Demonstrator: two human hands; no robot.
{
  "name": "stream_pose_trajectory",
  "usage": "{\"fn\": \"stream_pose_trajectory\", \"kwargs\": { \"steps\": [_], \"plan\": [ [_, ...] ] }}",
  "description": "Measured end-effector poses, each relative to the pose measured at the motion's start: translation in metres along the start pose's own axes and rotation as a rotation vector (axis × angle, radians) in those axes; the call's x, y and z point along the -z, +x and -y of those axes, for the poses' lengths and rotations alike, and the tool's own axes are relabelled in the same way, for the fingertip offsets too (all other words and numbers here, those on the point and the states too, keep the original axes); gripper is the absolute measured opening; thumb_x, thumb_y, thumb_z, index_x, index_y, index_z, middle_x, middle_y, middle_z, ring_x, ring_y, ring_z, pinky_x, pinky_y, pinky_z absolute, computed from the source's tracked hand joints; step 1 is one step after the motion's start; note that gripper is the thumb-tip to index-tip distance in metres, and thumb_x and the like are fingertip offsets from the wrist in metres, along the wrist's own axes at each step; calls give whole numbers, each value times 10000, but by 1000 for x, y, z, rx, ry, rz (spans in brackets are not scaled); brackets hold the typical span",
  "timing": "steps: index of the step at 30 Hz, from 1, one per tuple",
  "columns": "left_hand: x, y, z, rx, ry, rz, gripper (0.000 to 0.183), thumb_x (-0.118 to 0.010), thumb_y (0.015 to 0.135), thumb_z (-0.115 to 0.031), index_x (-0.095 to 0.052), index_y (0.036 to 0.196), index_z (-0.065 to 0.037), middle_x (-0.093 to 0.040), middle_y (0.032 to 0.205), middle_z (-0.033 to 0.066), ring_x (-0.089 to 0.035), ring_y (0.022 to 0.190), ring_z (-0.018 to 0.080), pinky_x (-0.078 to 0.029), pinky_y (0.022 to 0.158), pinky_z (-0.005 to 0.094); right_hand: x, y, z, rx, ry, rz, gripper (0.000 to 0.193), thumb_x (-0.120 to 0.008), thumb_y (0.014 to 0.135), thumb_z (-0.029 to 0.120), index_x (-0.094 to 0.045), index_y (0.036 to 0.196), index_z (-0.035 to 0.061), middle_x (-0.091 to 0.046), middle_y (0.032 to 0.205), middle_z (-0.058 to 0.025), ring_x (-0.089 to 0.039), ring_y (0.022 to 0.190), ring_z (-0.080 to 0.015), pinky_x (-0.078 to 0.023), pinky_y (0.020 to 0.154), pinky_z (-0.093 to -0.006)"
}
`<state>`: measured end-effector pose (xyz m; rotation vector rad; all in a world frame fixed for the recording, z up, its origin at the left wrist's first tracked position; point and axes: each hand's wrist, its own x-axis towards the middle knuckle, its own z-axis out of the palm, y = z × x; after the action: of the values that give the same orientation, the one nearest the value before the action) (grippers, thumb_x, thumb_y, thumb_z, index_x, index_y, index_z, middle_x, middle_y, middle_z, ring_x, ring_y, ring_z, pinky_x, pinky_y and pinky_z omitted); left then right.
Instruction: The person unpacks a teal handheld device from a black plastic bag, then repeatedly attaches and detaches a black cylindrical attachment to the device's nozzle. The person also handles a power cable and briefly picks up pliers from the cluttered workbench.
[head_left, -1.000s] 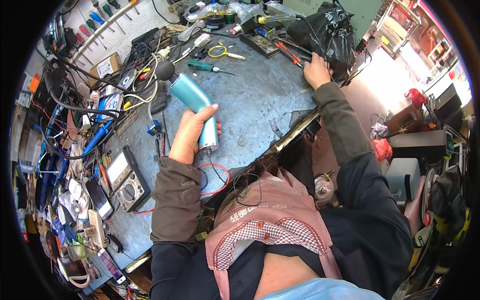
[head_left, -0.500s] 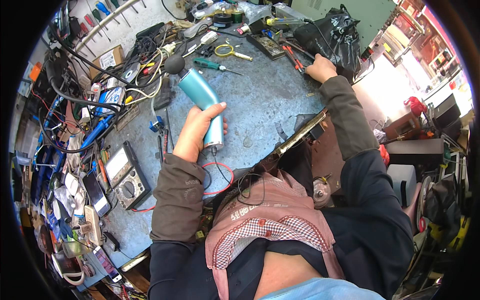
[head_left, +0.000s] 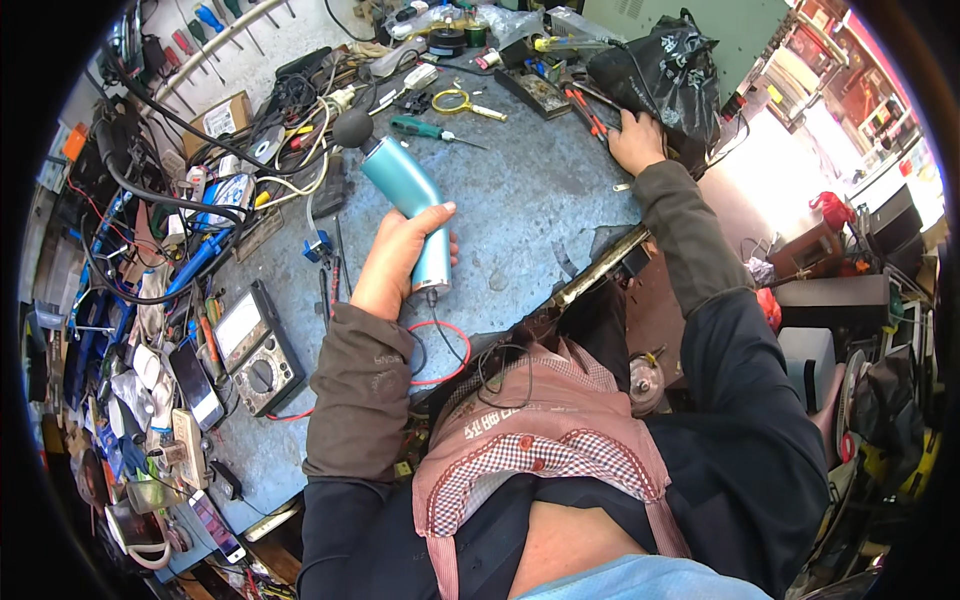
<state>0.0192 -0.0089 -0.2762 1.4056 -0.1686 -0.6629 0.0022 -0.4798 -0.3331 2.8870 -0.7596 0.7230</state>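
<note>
A teal massage gun [head_left: 405,180] with a round black head lies slanted in my left hand [head_left: 405,250], whose fingers wrap around its handle. From its lower end a dark cable runs down toward the table edge. My right hand [head_left: 638,146] reaches to the far right of the blue worktable, fingers apart, beside red-handled pliers [head_left: 588,114] and a black plastic bag [head_left: 655,70]. Its fingertips are partly hard to make out. Between the hands and the clutter lie a green-handled screwdriver [head_left: 420,128] and a yellow-rimmed magnifying glass [head_left: 455,101].
An analog multimeter [head_left: 258,350] stands on the left, next to a smartphone [head_left: 195,385]. Tangled cables [head_left: 300,175] and many small tools crowd the left and far sides. A worn table edge [head_left: 600,262] runs close to my body. An open dark tray [head_left: 535,92] lies at the back.
My right hand has shifted slightly nearer to me at the bag's edge, its fingers now more apart. The left hand keeps hold of the massage gun, almost unmoved.
</note>
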Motion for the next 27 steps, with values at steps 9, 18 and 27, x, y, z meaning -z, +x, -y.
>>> {"fn": "stream_pose_trajectory", "kwargs": {
  "steps": [9, 18, 27],
  "plan": [
    [2, 1, 3, 4, 20, 13, 527, -834, 929, -335, -585, 1164, 66, -715, 887, 171, -731, 682, 246, -638, 587, 371, 21, 18, 7, -141, 42, 160, 546, -712, 920, 428, -709, 1335, 72, -575, 1457, -268, -538, 1382, -455, -453, 1145, -525],
    [-1, 1, 0, 16, 15, -9, 480, -837, 927, -299, -578, 1155, 36, -703, 871, 168, -722, 674, 250, -623, 578, 384, 37, -2, 26, -104, 413, 194, 294, -754, 878, 291, -790, 999, 25, -774, 984, -231, -748, 995, -399, -565, 892, -480],
    [0, -1, -2, 20, 14, -27, 499, -837, 924, -304, -576, 1166, 46, -701, 879, 174, -720, 674, 250, -628, 587, 383, 99, -25, 120, 41, 836, 176, 292, -728, 931, 262, -769, 1078, 13, -770, 1042, -220, -727, 947, -416, -580, 862, -514]
  ]
}}
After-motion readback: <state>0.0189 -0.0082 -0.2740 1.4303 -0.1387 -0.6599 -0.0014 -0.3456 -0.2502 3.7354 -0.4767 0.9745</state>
